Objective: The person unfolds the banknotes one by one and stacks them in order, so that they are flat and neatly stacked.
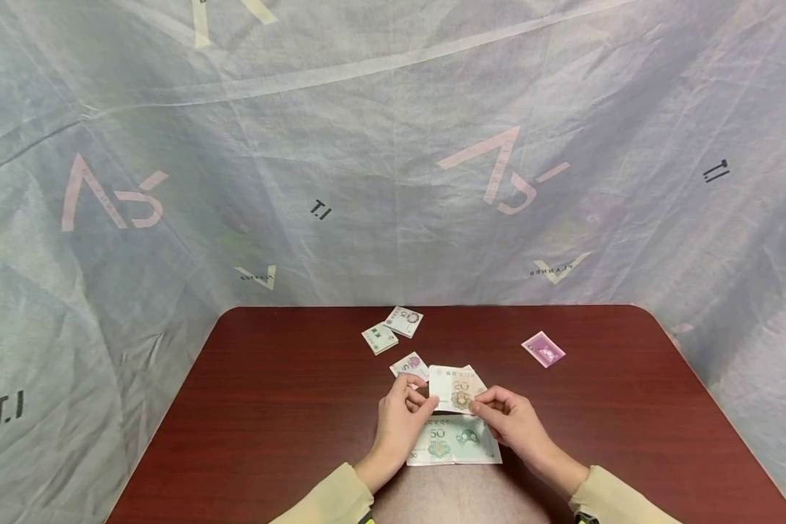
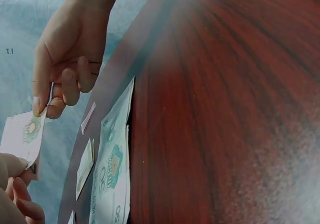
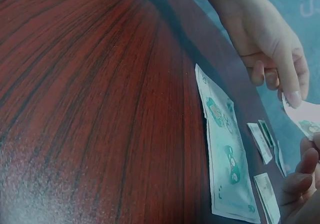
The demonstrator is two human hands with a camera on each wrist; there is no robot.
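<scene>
Both hands hold a small brownish 20 banknote (image 1: 457,389) just above the table. My left hand (image 1: 419,402) pinches its left edge and my right hand (image 1: 482,405) pinches its right edge. Under them a larger green 50 banknote (image 1: 454,441) lies flat near the table's front. The left wrist view shows the right hand (image 2: 42,106) pinching the held banknote (image 2: 22,134), my left hand's fingers (image 2: 15,189) at the bottom left, and the green banknote (image 2: 112,169) on the wood. In the right wrist view the left hand (image 3: 292,96) grips the held banknote (image 3: 306,118) beside the green banknote (image 3: 225,154).
More small banknotes lie further back on the dark red table (image 1: 268,393): a folded green-white one (image 1: 380,338), a pale one (image 1: 404,321), another (image 1: 410,365) by the left hand, and a purple one (image 1: 543,348) to the right. A printed cloth backdrop (image 1: 393,160) surrounds the table.
</scene>
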